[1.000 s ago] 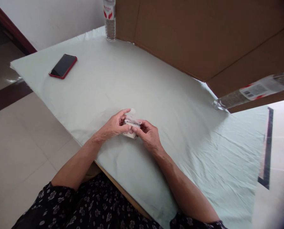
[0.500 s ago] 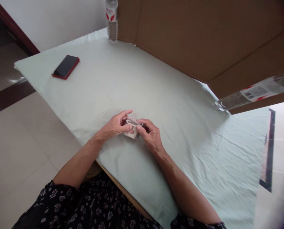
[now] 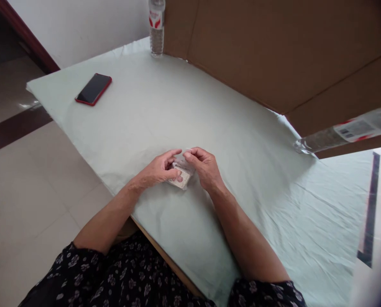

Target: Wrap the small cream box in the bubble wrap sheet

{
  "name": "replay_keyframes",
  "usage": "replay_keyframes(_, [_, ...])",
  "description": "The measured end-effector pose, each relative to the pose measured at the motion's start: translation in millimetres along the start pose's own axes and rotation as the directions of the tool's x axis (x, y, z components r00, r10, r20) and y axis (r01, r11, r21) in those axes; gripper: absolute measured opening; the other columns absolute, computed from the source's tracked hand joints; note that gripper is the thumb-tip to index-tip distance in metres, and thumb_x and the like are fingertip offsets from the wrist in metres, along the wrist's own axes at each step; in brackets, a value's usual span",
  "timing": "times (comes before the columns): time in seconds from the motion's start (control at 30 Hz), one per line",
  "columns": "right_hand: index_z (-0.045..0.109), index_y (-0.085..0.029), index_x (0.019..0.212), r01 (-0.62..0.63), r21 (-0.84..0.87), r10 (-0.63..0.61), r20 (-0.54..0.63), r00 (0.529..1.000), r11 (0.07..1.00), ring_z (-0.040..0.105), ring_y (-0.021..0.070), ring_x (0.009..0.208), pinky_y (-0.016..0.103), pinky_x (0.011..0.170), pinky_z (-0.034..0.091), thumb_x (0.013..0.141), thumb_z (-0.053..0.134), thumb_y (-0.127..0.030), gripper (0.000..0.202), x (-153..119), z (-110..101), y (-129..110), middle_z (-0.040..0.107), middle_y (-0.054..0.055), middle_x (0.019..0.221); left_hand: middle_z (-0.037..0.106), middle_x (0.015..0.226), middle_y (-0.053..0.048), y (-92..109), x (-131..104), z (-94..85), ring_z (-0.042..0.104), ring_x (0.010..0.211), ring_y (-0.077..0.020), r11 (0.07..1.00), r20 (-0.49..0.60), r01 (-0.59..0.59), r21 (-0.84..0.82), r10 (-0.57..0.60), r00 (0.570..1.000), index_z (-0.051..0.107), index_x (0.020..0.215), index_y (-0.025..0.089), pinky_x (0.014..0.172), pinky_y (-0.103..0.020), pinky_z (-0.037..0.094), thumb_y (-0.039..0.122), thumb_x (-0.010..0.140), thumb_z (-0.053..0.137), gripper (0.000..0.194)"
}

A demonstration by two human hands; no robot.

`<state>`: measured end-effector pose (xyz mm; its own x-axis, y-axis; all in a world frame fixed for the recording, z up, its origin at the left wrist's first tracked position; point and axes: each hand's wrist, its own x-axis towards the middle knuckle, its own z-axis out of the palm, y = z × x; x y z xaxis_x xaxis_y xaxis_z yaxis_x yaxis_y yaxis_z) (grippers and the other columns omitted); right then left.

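A small, flat, whitish pack with a printed picture sits in clear plastic wrapping near the table's front edge. My left hand grips it from the left, thumb over the top face and index finger stretched out above. At the far right corner of the pack, my right hand pinches thumb and forefinger together on an edge of the thin clear plastic. My other right fingers curl beneath and are partly hidden. What the pack contains cannot be made out.
A pale green cloth covers the table. A phone in a red case lies at the far left. One water bottle stands by the wall; another bottle is at the right, against a large brown cardboard panel.
My right thumb and forefinger have moved up and away from the pack's top, drawing the clear plastic upward. My left hand keeps its hold. The whole view has shifted slightly.
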<state>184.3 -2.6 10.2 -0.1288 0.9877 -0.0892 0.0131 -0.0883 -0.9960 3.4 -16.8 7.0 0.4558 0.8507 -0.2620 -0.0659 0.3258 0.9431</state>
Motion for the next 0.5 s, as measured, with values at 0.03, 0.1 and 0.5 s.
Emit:
replay_keyframes(0.03, [0.065, -0.022, 0.077, -0.001, 0.008, 0.001, 0.007, 1.000, 1.000, 0.052, 0.0138, 0.068, 0.029, 0.067, 0.045, 0.076, 0.076, -0.053, 0.033, -0.2, -1.6, -1.1, 0.060, -0.002, 0.073, 0.071, 0.112, -0.011, 0.4, -0.3, -0.1, 0.071, 0.084, -0.0187, 1.000, -0.004, 0.003, 0.012, -0.003, 1.000, 0.042, 0.152, 0.014, 0.078, -0.032, 0.056, 0.024, 0.072, 0.074, 0.087])
replay_keyframes(0.1, [0.067, -0.022, 0.077, -0.015, 0.013, 0.014, 0.028, 1.000, 1.000, 0.053, 0.0137, 0.068, 0.029, 0.068, 0.045, 0.075, 0.076, -0.051, 0.031, -0.5, -5.3, -4.4, 0.061, -0.001, 0.072, 0.072, 0.111, -0.011, 1.6, -1.2, 0.1, 0.071, 0.080, -0.0175, 0.999, -0.011, 0.003, 0.039, -0.003, 1.000, 0.043, 0.151, 0.012, 0.076, -0.031, 0.055, 0.024, 0.073, 0.073, 0.085])
replay_keyframes(0.5, [0.076, -0.020, 0.077, 0.017, -0.139, -0.010, 0.055, 0.998, 0.990, 0.057, 0.0144, 0.065, 0.029, 0.064, 0.046, 0.081, 0.072, -0.038, 0.018, -10.3, -4.4, -20.5, 0.069, 0.000, 0.070, 0.075, 0.113, -0.014, -4.4, 2.1, -0.7, 0.072, 0.088, -0.0205, 0.988, -0.054, -0.079, 0.133, 0.087, 0.995, 0.051, 0.145, 0.010, 0.073, -0.029, 0.053, 0.035, 0.082, 0.071, 0.071])
